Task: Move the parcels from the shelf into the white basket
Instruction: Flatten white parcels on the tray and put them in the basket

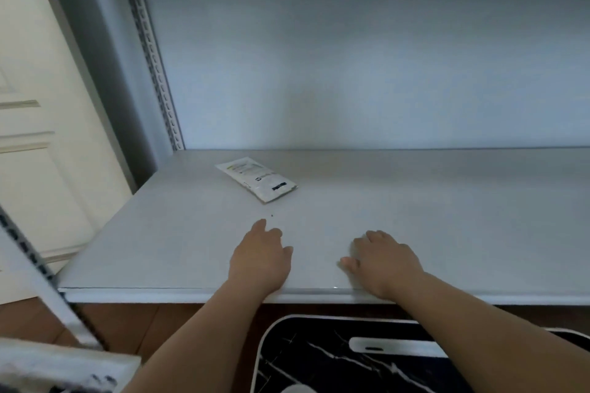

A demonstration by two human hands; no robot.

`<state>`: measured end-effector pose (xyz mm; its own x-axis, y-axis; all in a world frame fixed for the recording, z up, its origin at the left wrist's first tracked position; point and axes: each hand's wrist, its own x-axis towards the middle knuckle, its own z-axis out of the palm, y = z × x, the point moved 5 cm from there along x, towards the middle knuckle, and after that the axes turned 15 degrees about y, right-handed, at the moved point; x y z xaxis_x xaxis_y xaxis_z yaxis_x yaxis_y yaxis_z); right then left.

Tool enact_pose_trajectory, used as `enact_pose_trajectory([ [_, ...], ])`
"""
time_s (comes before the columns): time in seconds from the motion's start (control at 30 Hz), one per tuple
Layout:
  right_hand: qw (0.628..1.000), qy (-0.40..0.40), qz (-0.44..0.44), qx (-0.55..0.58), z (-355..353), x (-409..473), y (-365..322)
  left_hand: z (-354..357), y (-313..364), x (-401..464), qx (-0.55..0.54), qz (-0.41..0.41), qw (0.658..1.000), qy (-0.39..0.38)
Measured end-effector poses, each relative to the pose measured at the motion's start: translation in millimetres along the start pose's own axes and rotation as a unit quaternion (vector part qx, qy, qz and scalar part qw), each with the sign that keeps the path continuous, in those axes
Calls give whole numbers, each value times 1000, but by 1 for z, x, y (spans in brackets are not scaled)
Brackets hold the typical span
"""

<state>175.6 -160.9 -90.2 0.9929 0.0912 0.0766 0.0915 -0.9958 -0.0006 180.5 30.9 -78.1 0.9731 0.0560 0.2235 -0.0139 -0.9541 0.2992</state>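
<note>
One white flat parcel (257, 178) with printed labels lies on the grey shelf board (447, 217), left of the middle and toward the back. My left hand (260, 260) hovers over the shelf's front part, fingers loosely curled and pointing toward the parcel, a short gap short of it. My right hand (381, 260) rests palm down on the shelf near the front edge, fingers relaxed, holding nothing. At the bottom left corner a blurred white basket edge (64, 364) shows.
A slotted metal upright (153, 64) stands at the shelf's back left and another (41, 274) crosses the lower left. A white door (35, 137) is on the left. Below the shelf lie brown floor and a black marbled mat with a white rim (335, 357).
</note>
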Motion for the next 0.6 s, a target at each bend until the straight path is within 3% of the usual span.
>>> enact_pose_trajectory([
  [0.2, 1000, 22, -15, -8, 14, 34, 4, 22, 9, 44, 78, 30, 997, 5],
  [0.43, 990, 102, -72, -59, 14, 46, 7, 55, -9, 89, 131, -10, 991, -35],
  [0.6, 988, 120, -77, -60, 16, 52, 5, 65, -20, 115, 165, -23, 986, -18],
])
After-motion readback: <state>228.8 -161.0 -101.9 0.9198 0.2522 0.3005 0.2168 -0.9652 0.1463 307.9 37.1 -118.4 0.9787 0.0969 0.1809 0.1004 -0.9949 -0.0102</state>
